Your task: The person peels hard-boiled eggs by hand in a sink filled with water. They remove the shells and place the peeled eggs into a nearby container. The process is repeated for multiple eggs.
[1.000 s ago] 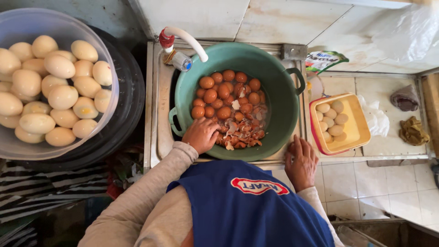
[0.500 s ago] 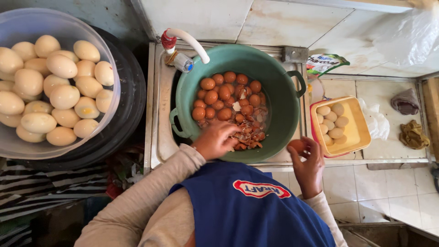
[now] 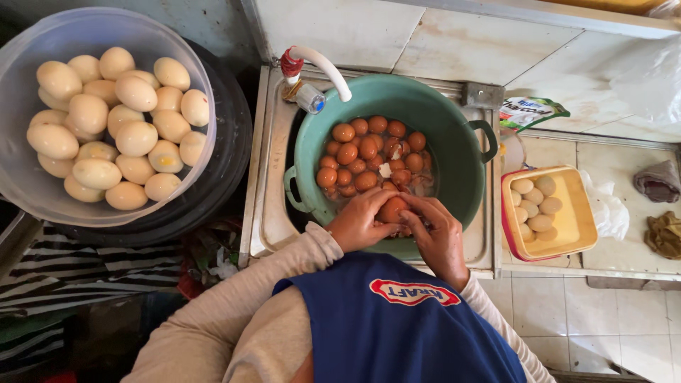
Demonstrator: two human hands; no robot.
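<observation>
A big clear bowl [image 3: 106,113] at the left is filled with smooth, pale peeled eggs. In the middle, one brown egg [image 3: 391,208] is held over the green tub [image 3: 454,142] by the left hand [image 3: 362,221] and right hand [image 3: 438,237]. Many round brown eggs [image 3: 362,152] are left. A few peeled ones are kept in a yellow box [image 3: 567,220].

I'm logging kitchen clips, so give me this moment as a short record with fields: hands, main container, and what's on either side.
left hand: holds a brown egg with the right
right hand: fingers on the same egg
main container: green basin in the sink, brown eggs in water
tap: white spout over the basin
to the left: clear bowl of pale peeled eggs
to the right: yellow tub with a few peeled eggs
</observation>
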